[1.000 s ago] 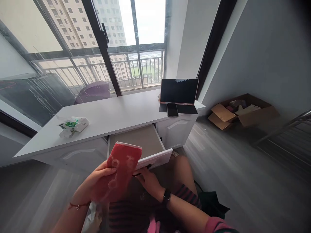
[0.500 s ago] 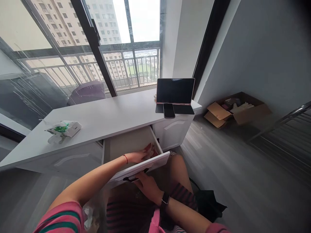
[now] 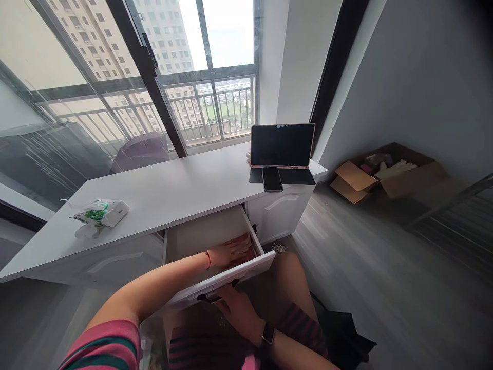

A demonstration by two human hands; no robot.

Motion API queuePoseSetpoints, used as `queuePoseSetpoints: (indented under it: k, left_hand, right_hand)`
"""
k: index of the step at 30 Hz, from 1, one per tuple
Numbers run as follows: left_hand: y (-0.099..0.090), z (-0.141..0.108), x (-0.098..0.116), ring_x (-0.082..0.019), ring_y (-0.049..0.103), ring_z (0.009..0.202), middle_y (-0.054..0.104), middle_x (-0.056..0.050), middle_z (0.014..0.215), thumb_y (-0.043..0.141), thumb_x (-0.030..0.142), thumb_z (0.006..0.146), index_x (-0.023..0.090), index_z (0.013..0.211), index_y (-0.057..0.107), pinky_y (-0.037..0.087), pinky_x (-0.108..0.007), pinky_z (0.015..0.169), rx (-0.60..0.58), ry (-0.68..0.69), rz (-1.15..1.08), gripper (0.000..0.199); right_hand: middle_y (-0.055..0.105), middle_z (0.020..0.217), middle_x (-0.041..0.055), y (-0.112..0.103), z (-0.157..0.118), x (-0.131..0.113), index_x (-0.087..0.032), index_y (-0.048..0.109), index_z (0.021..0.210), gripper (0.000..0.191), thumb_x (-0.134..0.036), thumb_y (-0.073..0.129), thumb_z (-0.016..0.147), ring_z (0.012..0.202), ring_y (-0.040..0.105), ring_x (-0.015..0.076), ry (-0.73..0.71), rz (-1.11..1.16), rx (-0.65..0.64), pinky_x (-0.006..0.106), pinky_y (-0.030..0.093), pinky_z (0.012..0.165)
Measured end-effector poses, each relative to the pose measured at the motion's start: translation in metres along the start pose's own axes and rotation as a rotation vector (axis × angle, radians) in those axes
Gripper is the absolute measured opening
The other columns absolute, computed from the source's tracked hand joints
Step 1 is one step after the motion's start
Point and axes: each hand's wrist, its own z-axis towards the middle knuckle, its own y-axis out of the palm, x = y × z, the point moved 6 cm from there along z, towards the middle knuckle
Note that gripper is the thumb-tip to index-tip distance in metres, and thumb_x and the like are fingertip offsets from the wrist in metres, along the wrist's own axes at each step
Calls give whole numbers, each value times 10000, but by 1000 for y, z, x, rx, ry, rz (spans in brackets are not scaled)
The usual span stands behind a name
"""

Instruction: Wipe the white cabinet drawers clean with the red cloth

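Grey plank-patterned flooring (image 3: 339, 267) is lit through tall, dark-framed windows (image 3: 177, 77), whose glass is streaked. Beneath them is set a smooth white desk (image 3: 185, 180), its doors shaped with raised, curved mouldings. To the right, a cardboard box (image 3: 414, 180) is left with its stiff flaps splayed. From the desk's front a shallow, rectangular drawer (image 3: 204, 236) is drawn out. On top, a flat, dark tablet (image 3: 283, 146) is propped upright, a crinkled tissue pack (image 3: 110, 211) is placed towards the left end, and a glossy phone (image 3: 272, 179) is laid before the tablet.

Inside the drawer, a red, soft-looking cloth (image 3: 252, 253) is partly covered by the left hand (image 3: 229, 252), whose fingers are extended over it, not clenched. Placing appears nearly done; the hand is not yet withdrawn, nor the drawer closed. By the right hand (image 3: 241, 311) a dark handle (image 3: 206, 298) is touched; whether it is gripped cannot be told.
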Motion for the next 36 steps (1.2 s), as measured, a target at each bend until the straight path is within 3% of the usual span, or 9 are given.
queuePoseSetpoints:
  k: [4, 10, 13, 18, 21, 25, 28, 31, 36]
  left_hand:
    - [13, 2, -42, -225, 257, 1415, 265, -82, 1553, 401, 150, 891, 230, 1441, 358, 176, -408, 1136, -38, -88, -2, 558]
    - [11, 12, -104, -250, 235, 1421, 337, -27, 1529, 343, 111, 897, 282, 1422, 394, 175, -500, 1135, 54, -312, -50, 554]
    - [5, 15, -127, -226, 214, 1429, 329, -25, 1532, 317, 80, 886, 259, 1424, 394, 210, -466, 1142, 104, -376, -76, 572]
    - [0, 13, -152, -197, 312, 1392, 384, -50, 1504, 284, 103, 908, 223, 1430, 381, 250, -400, 1146, 143, -487, -137, 544]
    - [0, 8, -149, -194, 224, 1426, 343, -80, 1523, 268, 112, 923, 179, 1424, 383, 205, -413, 1157, 129, -477, -156, 518]
    - [0, -9, -127, -159, 107, 1449, 179, -74, 1580, 314, 140, 928, 199, 1450, 323, 184, -379, 1161, 63, -383, -202, 525]
    - [12, -31, -104, -208, 35, 1452, 51, -119, 1586, 407, 101, 867, 178, 1482, 240, 171, -429, 1161, -128, -335, -258, 642]
    - [23, -54, -76, -266, 26, 1445, 32, -127, 1582, 480, 40, 776, 187, 1486, 238, 151, -483, 1156, -306, -307, -314, 763]
    - [13, -71, -27, -234, 104, 1442, 73, -33, 1587, 484, 89, 812, 298, 1461, 305, 179, -436, 1155, -309, -148, -391, 704]
  right_hand:
    - [614, 1187, 15, 2, 1, 1, -271, 530, 1157, 245, -256, 508, 913, 992, 644, 227, -7, 4, -27, 301, 520, 710]
    - [618, 1184, -5, 7, 3, 5, -302, 531, 1166, 248, -277, 498, 921, 973, 651, 212, -6, 22, -47, 314, 533, 763]
    - [593, 1251, -2, 5, 3, 3, -317, 516, 1213, 287, -298, 488, 928, 986, 648, 212, -4, 6, -71, 312, 533, 780]
    - [575, 1285, -18, 5, 3, 5, -338, 495, 1247, 318, -298, 484, 931, 1041, 626, 202, -7, 34, -62, 297, 523, 813]
    - [603, 1228, -14, 8, 2, 8, -315, 526, 1193, 271, -274, 480, 929, 1022, 629, 200, -2, 42, -54, 296, 519, 798]
    - [612, 1204, 7, 11, 1, 9, -284, 537, 1176, 251, -278, 477, 933, 989, 635, 201, -4, 28, -40, 284, 510, 763]
    - [621, 1173, 21, 10, 1, 8, -260, 550, 1151, 231, -289, 476, 935, 974, 635, 204, -8, 25, -13, 281, 497, 737]
    - [624, 1147, 25, 9, 1, 7, -252, 555, 1150, 231, -290, 473, 938, 936, 641, 197, -17, 50, 6, 282, 487, 731]
    - [615, 1160, 25, 5, -1, 2, -259, 558, 1160, 240, -258, 484, 931, 999, 628, 210, -18, 49, 7, 288, 487, 741]
